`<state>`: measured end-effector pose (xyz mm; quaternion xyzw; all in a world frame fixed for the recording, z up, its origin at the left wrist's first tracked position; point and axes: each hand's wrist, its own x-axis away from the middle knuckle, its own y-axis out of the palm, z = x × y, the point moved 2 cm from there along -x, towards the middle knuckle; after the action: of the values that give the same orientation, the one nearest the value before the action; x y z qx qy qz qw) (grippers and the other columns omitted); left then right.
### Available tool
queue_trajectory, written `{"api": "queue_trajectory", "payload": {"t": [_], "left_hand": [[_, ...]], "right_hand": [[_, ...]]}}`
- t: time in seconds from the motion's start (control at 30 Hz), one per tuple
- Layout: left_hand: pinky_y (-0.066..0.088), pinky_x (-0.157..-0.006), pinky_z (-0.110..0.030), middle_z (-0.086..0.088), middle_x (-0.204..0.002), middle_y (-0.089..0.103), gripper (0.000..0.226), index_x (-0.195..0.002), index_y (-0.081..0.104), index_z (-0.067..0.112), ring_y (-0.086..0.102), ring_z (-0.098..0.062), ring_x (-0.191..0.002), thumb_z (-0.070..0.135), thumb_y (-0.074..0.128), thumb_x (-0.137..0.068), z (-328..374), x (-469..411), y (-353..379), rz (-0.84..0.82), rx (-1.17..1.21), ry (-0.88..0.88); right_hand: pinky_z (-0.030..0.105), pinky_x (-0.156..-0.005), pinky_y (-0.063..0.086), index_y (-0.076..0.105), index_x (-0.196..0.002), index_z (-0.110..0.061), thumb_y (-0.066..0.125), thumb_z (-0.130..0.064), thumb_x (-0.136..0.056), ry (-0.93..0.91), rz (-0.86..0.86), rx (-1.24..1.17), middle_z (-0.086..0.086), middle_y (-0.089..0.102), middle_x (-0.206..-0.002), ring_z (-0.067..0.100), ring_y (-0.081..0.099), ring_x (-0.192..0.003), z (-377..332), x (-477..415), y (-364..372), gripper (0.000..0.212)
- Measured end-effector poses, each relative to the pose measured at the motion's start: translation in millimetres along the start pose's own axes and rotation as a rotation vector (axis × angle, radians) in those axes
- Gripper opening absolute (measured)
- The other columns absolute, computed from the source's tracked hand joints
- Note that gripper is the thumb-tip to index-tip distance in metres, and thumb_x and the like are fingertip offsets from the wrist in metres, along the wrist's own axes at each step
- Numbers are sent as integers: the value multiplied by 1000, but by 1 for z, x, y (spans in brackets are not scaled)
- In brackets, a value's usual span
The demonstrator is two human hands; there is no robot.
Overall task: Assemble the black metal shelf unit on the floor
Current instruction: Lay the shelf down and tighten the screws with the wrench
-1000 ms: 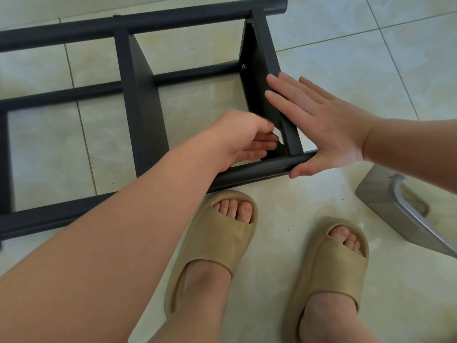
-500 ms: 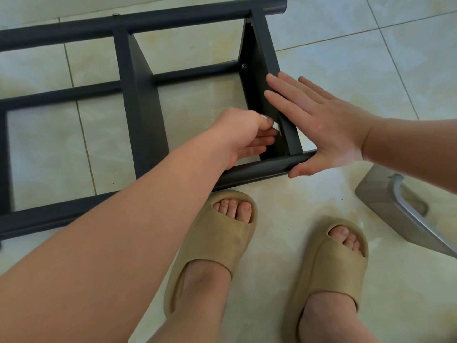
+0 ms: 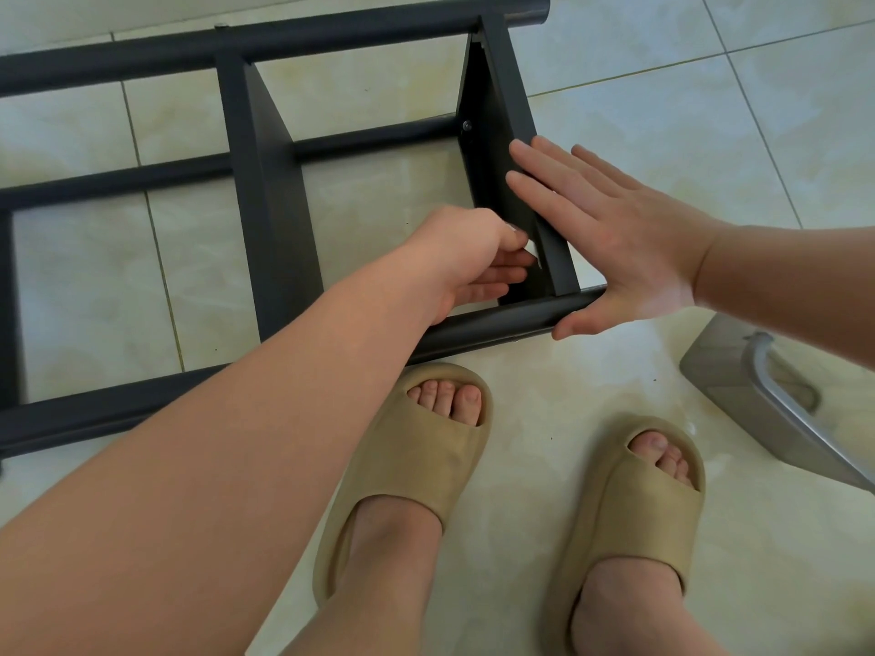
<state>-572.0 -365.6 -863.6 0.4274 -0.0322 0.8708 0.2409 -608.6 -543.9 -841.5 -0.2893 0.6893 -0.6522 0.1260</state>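
The black metal shelf unit (image 3: 274, 215) lies on its side on the tiled floor, with long tubes and flat cross panels. My right hand (image 3: 615, 243) presses flat, fingers straight, against the outer face of the end panel (image 3: 497, 134); its heel rests at the end of the near tube (image 3: 492, 321). My left hand (image 3: 464, 258) reaches inside the frame to the lower inner corner of that panel. Its fingers are curled and pinch a small pale piece (image 3: 515, 228), mostly hidden by the fingers.
My feet in tan sandals (image 3: 412, 447) (image 3: 634, 504) stand just in front of the near tube. A grey metal piece with a curved bar (image 3: 738, 385) lies on the floor at the right. Pale floor tiles surround the frame.
My left hand has lifted slightly along the inner side of the end panel, and the pale piece now shows at its fingertips. My right hand and the frame have stayed put.
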Motion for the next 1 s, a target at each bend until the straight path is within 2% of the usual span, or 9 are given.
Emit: {"api": "queue_trajectory", "payload": {"t": [0.4,0.7,1.0], "left_hand": [[57,-58,-23,-1,-67,73,9,-91,64,9,72,-11,-64,12,58,-96,0,7,2,-69,55,-64],[53,-59,-24,0,-67,73,12,-88,62,13,69,-11,-64,11,55,-98,-1,8,-5,-96,-85,19],[56,-61,-22,-4,-70,74,17,-84,63,12,69,-12,-63,2,55,-96,-1,11,-12,-153,-220,82]], "right_hand": [[48,-126,2,4,-161,-6,41,-93,-71,-2,6,-5,14,-6,-169,30,-6,-156,0,0,1,130],[47,-126,1,3,-161,-7,39,-94,-71,-2,5,-3,14,-7,-169,30,-6,-156,1,0,1,130],[49,-127,2,2,-161,-6,41,-93,-71,1,-1,2,13,-7,-169,29,-7,-156,0,0,0,131]]}}
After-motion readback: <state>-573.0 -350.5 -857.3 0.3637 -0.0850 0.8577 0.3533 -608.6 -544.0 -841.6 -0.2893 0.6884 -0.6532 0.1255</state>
